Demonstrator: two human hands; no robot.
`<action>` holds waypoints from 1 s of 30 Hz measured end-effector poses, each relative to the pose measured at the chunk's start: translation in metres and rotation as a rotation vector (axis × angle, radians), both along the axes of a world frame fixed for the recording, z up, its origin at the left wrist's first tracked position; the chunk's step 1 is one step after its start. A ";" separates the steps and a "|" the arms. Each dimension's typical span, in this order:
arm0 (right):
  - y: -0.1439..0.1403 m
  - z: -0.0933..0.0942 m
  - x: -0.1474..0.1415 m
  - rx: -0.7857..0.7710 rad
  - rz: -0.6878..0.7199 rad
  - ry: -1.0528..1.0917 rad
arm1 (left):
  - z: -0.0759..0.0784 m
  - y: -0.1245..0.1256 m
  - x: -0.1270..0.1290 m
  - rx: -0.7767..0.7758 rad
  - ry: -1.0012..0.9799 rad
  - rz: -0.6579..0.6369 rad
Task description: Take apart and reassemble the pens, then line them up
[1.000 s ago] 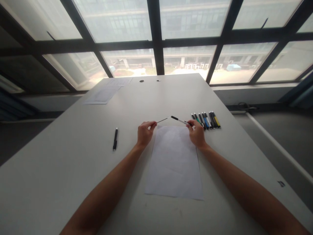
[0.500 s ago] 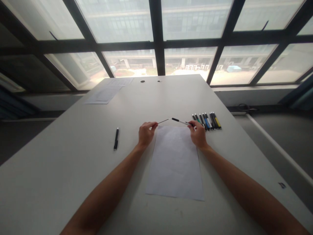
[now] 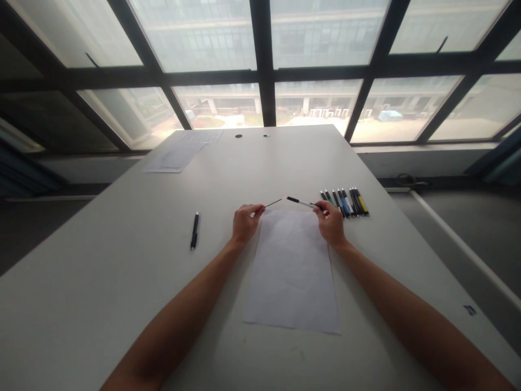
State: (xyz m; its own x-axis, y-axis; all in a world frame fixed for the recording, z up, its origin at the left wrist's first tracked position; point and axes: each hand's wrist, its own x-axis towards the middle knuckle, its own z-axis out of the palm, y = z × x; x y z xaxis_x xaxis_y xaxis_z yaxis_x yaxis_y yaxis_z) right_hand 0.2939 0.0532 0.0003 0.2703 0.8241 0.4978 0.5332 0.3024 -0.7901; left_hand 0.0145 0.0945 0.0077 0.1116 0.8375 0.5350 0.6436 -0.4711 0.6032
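Note:
My left hand (image 3: 246, 222) pinches a thin dark pen refill (image 3: 273, 203) by its left end, and the refill's other end points right and slightly up. Closed around the right end of a pen barrel (image 3: 300, 202) with a black grip is my right hand (image 3: 330, 221). The free tips of refill and barrel face each other with a small gap between them. Both are held over the far edge of a blank white sheet of paper (image 3: 293, 271). Left of my left hand, a black pen (image 3: 195, 231) lies on the table.
Several pens (image 3: 350, 203) lie in a row just beyond my right hand. More papers (image 3: 175, 155) rest at the far left of the white table (image 3: 260, 168). A small dark sticker (image 3: 469, 310) is near the right edge. Windows (image 3: 220, 103) stand behind the table.
Almost nothing differs. The whole view has shifted very slightly, and both hands keep the same hold on the refill and the pen barrel.

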 end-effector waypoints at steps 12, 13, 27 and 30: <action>-0.001 0.001 0.000 0.028 0.036 -0.055 | 0.010 -0.004 -0.001 0.106 0.123 -0.036; -0.001 0.000 -0.001 0.029 0.052 -0.066 | 0.011 -0.005 0.001 0.112 0.129 -0.052; -0.016 0.016 -0.011 0.144 0.351 -0.319 | 0.020 -0.017 0.015 -0.139 -0.316 -0.192; -0.019 0.018 -0.014 0.152 0.369 -0.386 | 0.019 -0.016 0.016 -0.261 -0.514 -0.262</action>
State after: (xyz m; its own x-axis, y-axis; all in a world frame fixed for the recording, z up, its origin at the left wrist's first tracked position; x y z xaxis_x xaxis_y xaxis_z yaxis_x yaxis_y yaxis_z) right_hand 0.2804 0.0338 0.0184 -0.2478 0.7411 0.6239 0.6126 0.6188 -0.4917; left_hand 0.0302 0.0788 0.0264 0.1133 0.9275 0.3563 0.1241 -0.3690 0.9211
